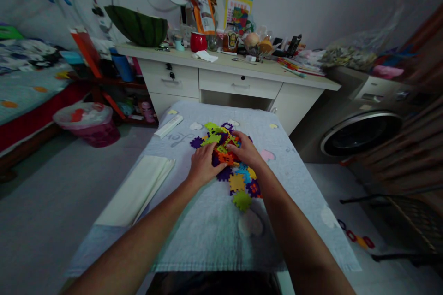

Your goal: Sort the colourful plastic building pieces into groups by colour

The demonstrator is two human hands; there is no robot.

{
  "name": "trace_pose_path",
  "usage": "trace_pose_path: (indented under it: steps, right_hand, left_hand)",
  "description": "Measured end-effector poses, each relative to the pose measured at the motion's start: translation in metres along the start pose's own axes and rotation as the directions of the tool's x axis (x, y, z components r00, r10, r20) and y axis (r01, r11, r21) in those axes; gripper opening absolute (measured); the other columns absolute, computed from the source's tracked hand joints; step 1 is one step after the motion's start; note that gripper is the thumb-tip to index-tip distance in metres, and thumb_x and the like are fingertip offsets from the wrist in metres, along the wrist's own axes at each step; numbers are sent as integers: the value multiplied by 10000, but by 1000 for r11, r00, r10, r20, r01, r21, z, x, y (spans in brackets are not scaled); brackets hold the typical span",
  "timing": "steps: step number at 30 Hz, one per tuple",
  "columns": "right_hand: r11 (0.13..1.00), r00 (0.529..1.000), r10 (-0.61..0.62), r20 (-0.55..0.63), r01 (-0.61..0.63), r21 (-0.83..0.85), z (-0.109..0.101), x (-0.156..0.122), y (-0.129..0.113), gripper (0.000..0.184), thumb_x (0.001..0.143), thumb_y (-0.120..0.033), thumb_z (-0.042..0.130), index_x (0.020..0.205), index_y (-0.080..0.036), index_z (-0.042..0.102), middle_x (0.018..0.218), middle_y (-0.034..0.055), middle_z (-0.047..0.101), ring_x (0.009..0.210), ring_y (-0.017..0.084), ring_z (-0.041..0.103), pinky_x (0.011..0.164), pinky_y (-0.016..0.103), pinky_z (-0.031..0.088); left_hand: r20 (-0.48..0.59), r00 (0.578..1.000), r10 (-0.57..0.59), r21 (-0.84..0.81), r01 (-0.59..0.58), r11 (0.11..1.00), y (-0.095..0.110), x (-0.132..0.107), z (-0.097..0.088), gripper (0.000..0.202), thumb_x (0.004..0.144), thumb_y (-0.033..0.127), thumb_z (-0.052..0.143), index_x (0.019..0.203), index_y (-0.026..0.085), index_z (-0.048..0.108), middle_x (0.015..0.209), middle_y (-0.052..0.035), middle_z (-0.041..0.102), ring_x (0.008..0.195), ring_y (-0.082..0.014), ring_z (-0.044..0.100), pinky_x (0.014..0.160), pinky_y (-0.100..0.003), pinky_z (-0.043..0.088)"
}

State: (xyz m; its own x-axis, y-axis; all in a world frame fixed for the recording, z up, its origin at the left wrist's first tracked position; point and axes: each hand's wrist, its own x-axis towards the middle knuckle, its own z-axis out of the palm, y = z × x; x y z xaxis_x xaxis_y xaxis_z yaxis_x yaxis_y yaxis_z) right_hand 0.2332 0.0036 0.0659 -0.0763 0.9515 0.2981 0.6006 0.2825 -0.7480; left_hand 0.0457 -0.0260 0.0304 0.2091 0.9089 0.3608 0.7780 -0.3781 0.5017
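A heap of colourful interlocking plastic pieces [213, 138] lies on the cloth-covered table, in purple, green, orange, yellow and blue. From its left side my left hand [203, 164] curls round some of them, its thumb by an orange piece [226, 158]. My right hand [248, 151] closes on pieces at the heap's right side, thumb and fingers bent inward; exactly which pieces it grips is partly hidden. Nearer to me, a yellow square piece [237, 183], a purple piece [254, 188] and a green piece [242, 201] lie at the heap's front end.
Folded white cloth or paper [136, 189] and a white oblong box [169, 126] lie on the table's left side. Behind stands a white desk [238, 86] bearing a cut watermelon [138, 27] and jars. A washing machine [346, 115] is at right, a pink bin [93, 129] at left.
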Motion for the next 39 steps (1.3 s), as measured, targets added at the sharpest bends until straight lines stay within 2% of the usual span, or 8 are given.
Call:
trace_pose_path:
  steps: [6,11,15,19,24,28,34,39]
  right_hand:
    - [993,998,-60,-16,58,-104,-34,-27,17,503,876,-452,550,1314,-207,516,1315,120,552,1248,254,498,1088,445,369]
    - [898,989,85,118,-24,-440,-65,-87,31,832,762,-647,636,1427,-192,428,1453,196,421,1365,369,359,1102,566,298]
    - [827,926,245,286,-46,-560,-61,-130,22,1199,598,-716,733,1544,-196,214,1563,227,237,1432,412,219,1103,595,253]
    - [835,871,296,391,-38,-548,-44,-138,10,1301,524,-692,790,1559,-219,158,1591,222,156,1436,432,177,1101,596,234]
    - [849,887,262,380,-24,-529,-38,-126,5,1111,536,-520,853,1488,-228,360,1535,203,291,1351,417,313,1061,565,315]
    - [872,917,127,378,79,-484,-41,-122,1,857,621,-380,813,1396,-211,491,1424,185,444,1236,364,441,1016,511,378]
    - [890,933,65,355,106,-443,-39,-111,7,681,654,-277,787,1297,-190,580,1328,155,543,1166,315,501,1004,462,394]
    - [920,954,12,299,107,-378,-29,-92,17,540,709,-267,766,1217,-164,616,1251,143,590,1138,285,530,1001,441,411]
  left_hand:
    - [10,992,-126,51,126,991,-12,-8,-4,627,796,445,623,1358,225,453,1380,-125,476,1277,-332,438,1057,-503,365]
    - [200,972,-119,13,119,993,-16,-26,-20,998,662,602,706,1481,227,276,1526,-176,262,1416,-399,254,1112,-578,275]
    - [368,920,-131,33,128,991,2,-47,-25,1300,494,691,780,1538,249,143,1608,-206,25,1462,-478,48,1124,-643,183]
    - [460,884,-83,88,47,995,25,-63,-14,1444,367,680,832,1550,271,111,1623,-195,-57,1456,-498,-61,1120,-678,115]
    - [357,934,-27,114,-15,993,32,-64,4,1381,405,664,828,1544,246,170,1620,-203,54,1459,-497,-11,1117,-682,118]
    - [250,968,18,112,-48,993,28,-57,8,1244,500,634,805,1531,257,219,1587,-194,203,1442,-471,138,1105,-662,179]
    - [175,983,60,107,-79,991,22,-42,3,1055,623,535,767,1506,252,264,1543,-168,296,1368,-398,302,1060,-572,305]
    - [79,996,52,103,-60,993,11,-32,9,945,673,444,740,1484,222,309,1515,-178,323,1352,-380,328,1090,-544,283]
